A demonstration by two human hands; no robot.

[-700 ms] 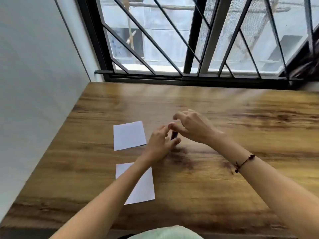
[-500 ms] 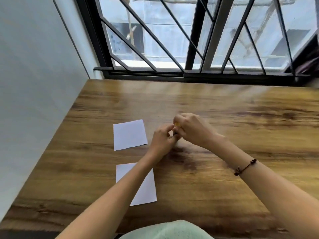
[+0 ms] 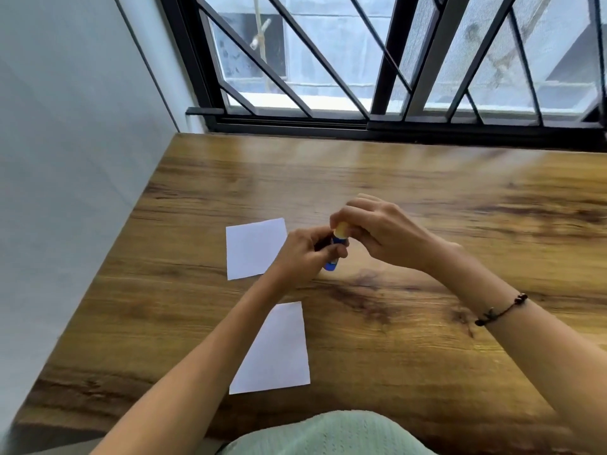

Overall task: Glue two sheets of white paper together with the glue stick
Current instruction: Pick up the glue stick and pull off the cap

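**Glue stick in hand, no gluing done yet**

The glue stick (image 3: 335, 254) is gripped by the left hand (image 3: 303, 254) above the desk (image 3: 427, 323), and its yellow end is pinched by the right hand (image 3: 374, 231). Both sheets lie unglued: the far sheet (image 3: 253, 247) just left of the stick, the near sheet (image 3: 279, 349) nearer the person. Spreading and pressing are left, probably.

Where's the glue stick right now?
In the head view the glue stick is held above the wooden table near the middle, gripped by the left hand with the right hand on its yellow top, just right of the farther paper sheet.
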